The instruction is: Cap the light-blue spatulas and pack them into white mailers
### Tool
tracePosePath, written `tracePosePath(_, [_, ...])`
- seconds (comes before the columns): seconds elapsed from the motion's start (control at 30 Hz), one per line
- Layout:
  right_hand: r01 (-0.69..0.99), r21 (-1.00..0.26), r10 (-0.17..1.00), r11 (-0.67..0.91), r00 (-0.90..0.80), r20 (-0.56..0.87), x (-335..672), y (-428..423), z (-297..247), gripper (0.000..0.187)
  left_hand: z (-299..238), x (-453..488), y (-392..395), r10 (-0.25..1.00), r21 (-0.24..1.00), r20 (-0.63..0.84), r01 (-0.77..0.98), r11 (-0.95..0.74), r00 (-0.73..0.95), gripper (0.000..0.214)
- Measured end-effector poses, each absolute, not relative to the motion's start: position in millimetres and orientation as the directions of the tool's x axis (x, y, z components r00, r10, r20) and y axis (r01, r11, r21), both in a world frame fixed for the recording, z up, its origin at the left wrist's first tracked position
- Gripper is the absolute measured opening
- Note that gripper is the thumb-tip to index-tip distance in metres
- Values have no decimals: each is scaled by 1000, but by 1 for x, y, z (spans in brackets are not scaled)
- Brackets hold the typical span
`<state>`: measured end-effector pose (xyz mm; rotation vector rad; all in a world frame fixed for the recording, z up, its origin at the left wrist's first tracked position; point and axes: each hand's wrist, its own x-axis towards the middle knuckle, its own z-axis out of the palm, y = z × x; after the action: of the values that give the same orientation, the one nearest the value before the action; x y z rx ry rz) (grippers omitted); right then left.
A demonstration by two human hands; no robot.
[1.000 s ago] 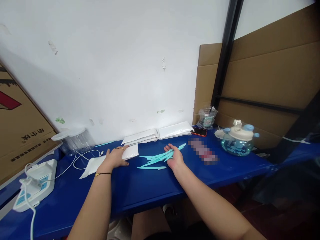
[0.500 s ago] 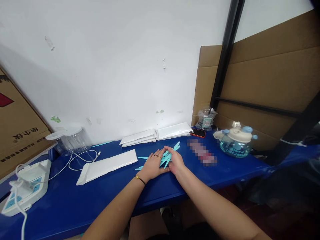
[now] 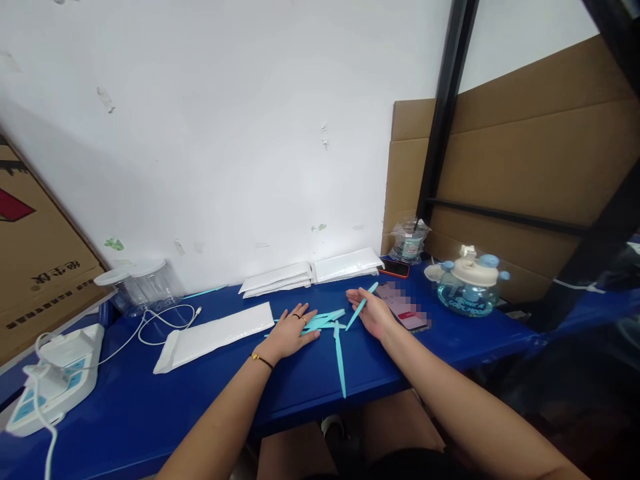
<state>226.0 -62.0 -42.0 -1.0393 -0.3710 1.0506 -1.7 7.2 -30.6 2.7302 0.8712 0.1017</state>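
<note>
Fingers (image 3: 309, 317) of your left hand (image 3: 291, 332): spread on stick pile (image 3: 331, 316) | your right hand (image 3: 369, 313), right of pile: half curled, one stick (image 3: 359, 309) across it, can't tell if held

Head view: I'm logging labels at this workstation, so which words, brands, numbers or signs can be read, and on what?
Left cardboard box: dark characters, not clearly readable.
Round bottle: blue lettering, perhaps "COOL" at the start of its lower line; the rest is too blurred.
Wrapped cup: label too small to read.
Pixelated flat item: nothing legible.
</note>
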Motion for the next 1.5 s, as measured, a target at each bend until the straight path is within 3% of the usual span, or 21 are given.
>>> tracePosePath(0.17, [-422,-861,807,283,590,-24,246,-52,-28,23,-33,17,-4,588,292,34,554,-779,808,59])
tracePosePath(0.33, [-283,-891,783,354,611,117,253,-38,-20,31,-11,30,-42,746,324,246,673,-665,618,58])
tracePosePath(0.5, [-160,-924,788,346,584,194,249,-34,-30,41,-12,34,-84,748,314,11,708,-633,664,34])
tracePosePath(0.63, [-82,-930,805,358,533,262,251,-37,-28,38,-19,36,-81,719,258,-7,696,-670,695,15])
tracePosePath(0.73, [-34,-921,801,389,506,320,255,-36,-15,33,-13,36,-57,714,403,13,650,-644,700,15])
tracePosePath(0.87, [-253,-911,922,325,300,246,241,-29,9,29,6,44,-15,801,838,118,374,-397,587,25])
tracePosePath(0.97, [-362,-898,967,252,128,220,214,-23,14,28,14,53,4,825,971,66,155,-183,561,34])
tracePosePath(1.07, [-319,-932,985,173,76,157,195,-21,3,33,9,57,10,767,991,-13,109,-74,642,38])
tracePosePath(1.23, [-186,-971,986,147,105,129,203,-18,-13,31,-11,49,20,751,968,87,121,-218,654,29])
tracePosePath(1.33, [-171,-974,981,150,149,125,221,-17,-11,28,-18,41,30,745,933,78,214,-289,663,27])
tracePosePath(1.5, [-68,-997,999,36,41,33,240,-20,-7,20,-18,31,40,712,863,61,321,-390,699,25])
